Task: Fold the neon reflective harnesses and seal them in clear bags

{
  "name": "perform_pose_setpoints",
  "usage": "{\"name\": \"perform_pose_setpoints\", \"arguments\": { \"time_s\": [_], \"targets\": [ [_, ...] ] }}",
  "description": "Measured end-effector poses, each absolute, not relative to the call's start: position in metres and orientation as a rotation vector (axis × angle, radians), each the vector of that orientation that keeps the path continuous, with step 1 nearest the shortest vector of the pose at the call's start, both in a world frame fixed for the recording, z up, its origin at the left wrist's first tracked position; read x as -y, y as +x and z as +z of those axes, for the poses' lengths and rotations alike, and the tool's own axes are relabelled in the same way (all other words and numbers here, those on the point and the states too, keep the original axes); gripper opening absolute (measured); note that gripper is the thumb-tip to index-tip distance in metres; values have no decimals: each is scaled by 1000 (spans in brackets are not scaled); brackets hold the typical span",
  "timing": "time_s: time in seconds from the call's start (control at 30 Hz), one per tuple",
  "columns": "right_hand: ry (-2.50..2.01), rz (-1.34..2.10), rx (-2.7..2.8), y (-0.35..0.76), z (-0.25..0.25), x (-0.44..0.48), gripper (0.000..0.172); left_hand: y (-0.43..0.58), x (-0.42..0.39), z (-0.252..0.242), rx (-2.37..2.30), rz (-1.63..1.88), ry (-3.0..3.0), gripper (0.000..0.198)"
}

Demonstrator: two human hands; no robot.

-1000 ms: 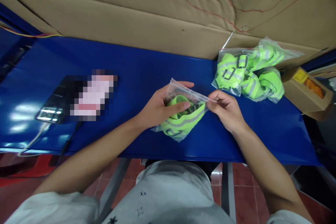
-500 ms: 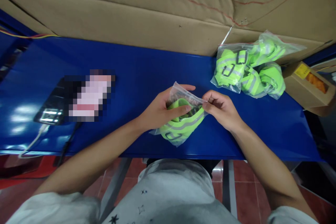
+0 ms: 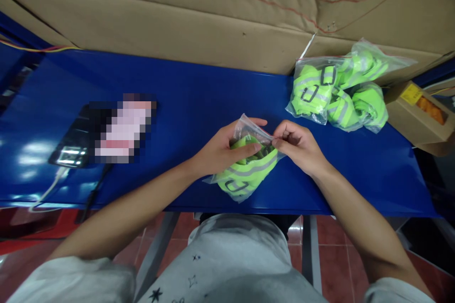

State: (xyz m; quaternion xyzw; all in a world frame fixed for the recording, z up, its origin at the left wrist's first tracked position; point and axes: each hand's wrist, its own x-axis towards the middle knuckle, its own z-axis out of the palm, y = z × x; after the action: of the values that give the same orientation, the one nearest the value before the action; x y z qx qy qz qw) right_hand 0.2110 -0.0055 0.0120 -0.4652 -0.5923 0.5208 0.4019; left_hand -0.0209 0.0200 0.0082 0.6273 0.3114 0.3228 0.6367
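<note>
Between my hands is a clear zip bag (image 3: 250,128) with a neon-green reflective strap (image 3: 250,170) folded inside; a dark buckle shows through the plastic near its lower end. My left hand (image 3: 227,149) grips the bag from the left, thumb across the front and fingers behind it. At the bag's upper right corner, my right hand (image 3: 298,144) pinches the zip edge between thumb and curled forefinger. The bag's mouth runs slantwise from upper left down to the right fingertips. Whether the zip is closed along its length I cannot tell.
Several bagged neon-green straps (image 3: 313,92) lie in a pile at the back right. Beside them stands a cardboard box (image 3: 419,113) with a window. On the left are a black device (image 3: 71,147) with a white cable and a pixelated phone-like screen (image 3: 124,128). Cardboard (image 3: 177,23) lines the back of the blue table (image 3: 199,85).
My right fingertips have shifted very slightly left along the bag's edge. The bag sits marginally lower and to the right, and both hands keep their hold.
</note>
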Motion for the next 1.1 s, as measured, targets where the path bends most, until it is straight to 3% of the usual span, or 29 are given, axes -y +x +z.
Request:
{"name": "perform_pose_setpoints", "arguments": {
  "time_s": [1.1],
  "targets": [
    [-1195, 1334, 1605, 199, 1, 13, 18, -10, -12, -19, -587, 606, 1498, 71]
  ]
}}
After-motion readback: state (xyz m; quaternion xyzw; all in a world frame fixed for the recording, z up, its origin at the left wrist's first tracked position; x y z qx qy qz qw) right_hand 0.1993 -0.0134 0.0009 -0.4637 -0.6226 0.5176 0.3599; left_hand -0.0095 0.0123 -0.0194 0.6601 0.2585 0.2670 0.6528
